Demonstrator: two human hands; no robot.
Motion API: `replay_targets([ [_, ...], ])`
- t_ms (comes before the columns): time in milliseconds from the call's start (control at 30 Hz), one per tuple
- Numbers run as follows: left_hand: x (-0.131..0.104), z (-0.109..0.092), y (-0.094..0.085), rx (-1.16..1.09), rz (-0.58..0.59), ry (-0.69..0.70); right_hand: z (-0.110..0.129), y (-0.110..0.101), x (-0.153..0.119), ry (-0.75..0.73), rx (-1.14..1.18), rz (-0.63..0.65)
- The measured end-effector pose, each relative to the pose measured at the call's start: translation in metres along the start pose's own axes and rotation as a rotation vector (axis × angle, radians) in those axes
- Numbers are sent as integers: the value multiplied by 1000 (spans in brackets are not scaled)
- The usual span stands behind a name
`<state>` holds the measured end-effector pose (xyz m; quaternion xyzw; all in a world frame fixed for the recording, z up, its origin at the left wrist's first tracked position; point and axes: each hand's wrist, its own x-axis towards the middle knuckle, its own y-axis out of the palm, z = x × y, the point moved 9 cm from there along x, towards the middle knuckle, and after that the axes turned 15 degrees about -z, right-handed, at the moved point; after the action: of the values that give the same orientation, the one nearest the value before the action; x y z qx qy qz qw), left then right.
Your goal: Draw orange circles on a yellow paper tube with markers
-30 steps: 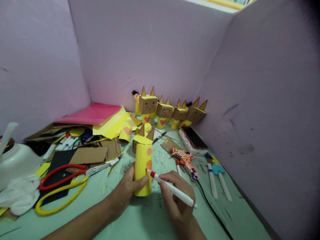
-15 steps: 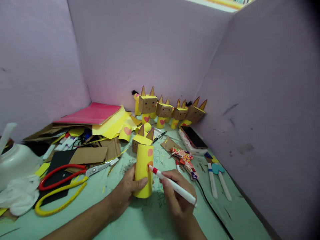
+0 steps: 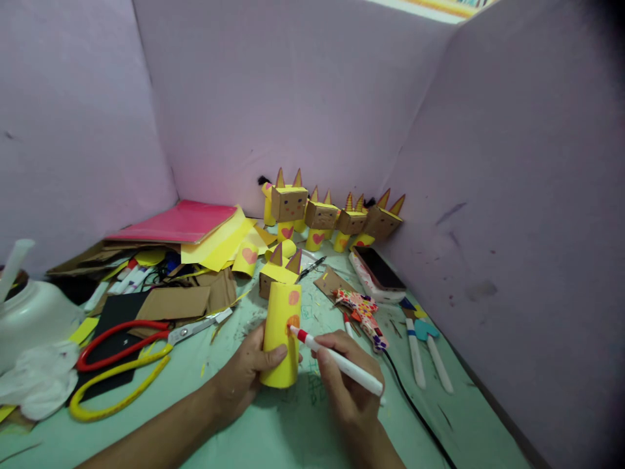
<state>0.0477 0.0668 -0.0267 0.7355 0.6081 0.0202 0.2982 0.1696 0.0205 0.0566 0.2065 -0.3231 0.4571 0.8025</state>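
A yellow paper tube (image 3: 279,332) stands nearly upright in my left hand (image 3: 249,361), whose fingers are wrapped round its lower half with the thumb across the front. Orange-red spots show on the tube's right side. My right hand (image 3: 349,378) grips a white marker with a red collar (image 3: 346,365). The marker's tip touches the middle spot, or is right at it. Just behind the tube sits a small cardboard head with pointed ears (image 3: 278,277), partly hidden by the tube.
Scissors (image 3: 168,339) with red and yellow handles lie at left, near a white bottle (image 3: 36,319) and a pink folder (image 3: 180,221). Several cardboard animal figures (image 3: 289,204) stand at the back. A phone (image 3: 378,267), a patterned glue gun (image 3: 359,309) with a black cord and two craft knives (image 3: 415,352) lie at right.
The middle spot on the tube looks slightly more filled with colour. Both hands, the tube and the marker have hardly moved.
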Motion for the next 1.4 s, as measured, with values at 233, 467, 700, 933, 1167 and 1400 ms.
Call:
replay_targets([
  [233, 0, -1, -1, -25, -47, -27, -6, -2, -1, 71, -35, -9],
  [467, -1, -1, -1, -34, -46, -37, -5, 0, 0, 71, 10, 8],
  [700, 0, 1, -2, -41, -66, -52, -9, -4, 0, 115, -2, -47],
  [933, -1, -1, -2, -63, -68, -55, -12, -3, -1, 136, -11, -26],
  [1167, -1, -3, -3, -111, -77, -60, -11, -5, 0, 154, 15, -60],
  [1400, 1, -1, -8, -181, -129, -133, -29, -33, 0, 197, -4, -332],
])
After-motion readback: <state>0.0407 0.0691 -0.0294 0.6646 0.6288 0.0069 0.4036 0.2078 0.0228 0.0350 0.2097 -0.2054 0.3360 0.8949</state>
